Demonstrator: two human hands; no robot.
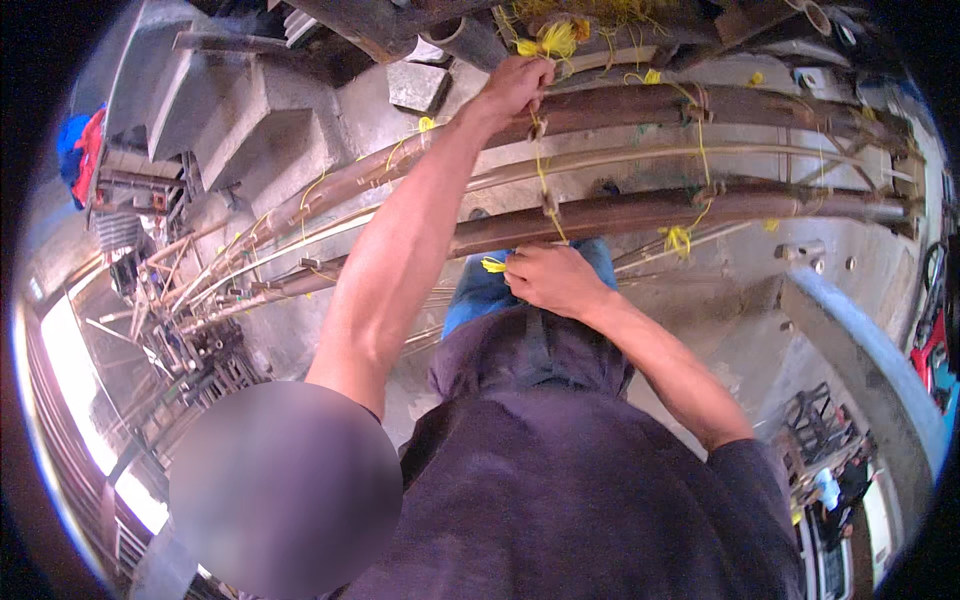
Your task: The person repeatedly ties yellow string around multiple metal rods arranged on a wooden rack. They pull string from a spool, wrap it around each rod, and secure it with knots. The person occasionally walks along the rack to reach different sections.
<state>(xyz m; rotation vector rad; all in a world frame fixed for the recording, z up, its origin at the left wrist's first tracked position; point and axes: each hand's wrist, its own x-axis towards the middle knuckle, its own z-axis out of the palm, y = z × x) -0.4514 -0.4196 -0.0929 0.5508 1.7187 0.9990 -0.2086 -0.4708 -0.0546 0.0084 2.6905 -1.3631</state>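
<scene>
Two long brown bars (640,212) run side by side in front of me, with thin yellow strings (541,170) stretched across them. My left hand (515,88) is closed at the far bar (610,108), with a bunch of yellow string (552,42) just beyond its knuckles. Close to my body, my right hand (552,280) is closed at the near bar. A short yellow string tuft (493,265) sticks out from its fingers on the left. One taut string runs between the two hands. Small brown pegs or clips sit where it meets each bar.
Thin pale rods (500,178) lie between the bars. More yellow string bunches (677,240) hang along them to the right. Concrete blocks (262,125) stand at the far left, dark pipes (470,45) lie at the back. A blue-topped ledge (860,340) stands at right.
</scene>
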